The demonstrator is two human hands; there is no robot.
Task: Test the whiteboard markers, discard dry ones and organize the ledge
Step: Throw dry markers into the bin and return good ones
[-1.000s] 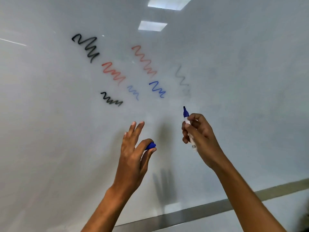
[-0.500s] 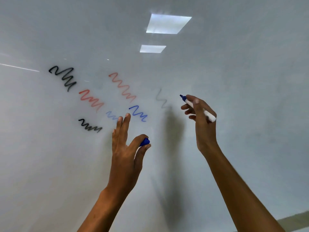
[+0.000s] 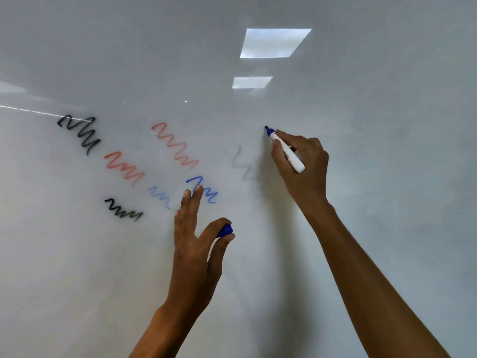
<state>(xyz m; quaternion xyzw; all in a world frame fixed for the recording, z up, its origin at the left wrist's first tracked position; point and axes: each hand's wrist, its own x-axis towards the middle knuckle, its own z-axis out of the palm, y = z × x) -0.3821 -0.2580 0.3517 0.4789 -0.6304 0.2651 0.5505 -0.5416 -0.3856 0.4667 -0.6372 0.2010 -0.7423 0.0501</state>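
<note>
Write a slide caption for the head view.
Right hand sets blue marker to whiteboard; left hand pinches its cap.

Both arms are raised. The right hand point(image 3: 300, 161) is curled in a writing grip; the left hand point(image 3: 196, 244) is pinched at thumb and forefinger, other fingers extended.

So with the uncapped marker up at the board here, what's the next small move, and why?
Probably press the tip and draw a short squiggle. The right hand holds the white-barrelled blue whiteboard marker with its tip at a bare patch of the glossy whiteboard, right of the faint grey squiggle; the left hand pinches the blue cap. No new mark shows.
</note>
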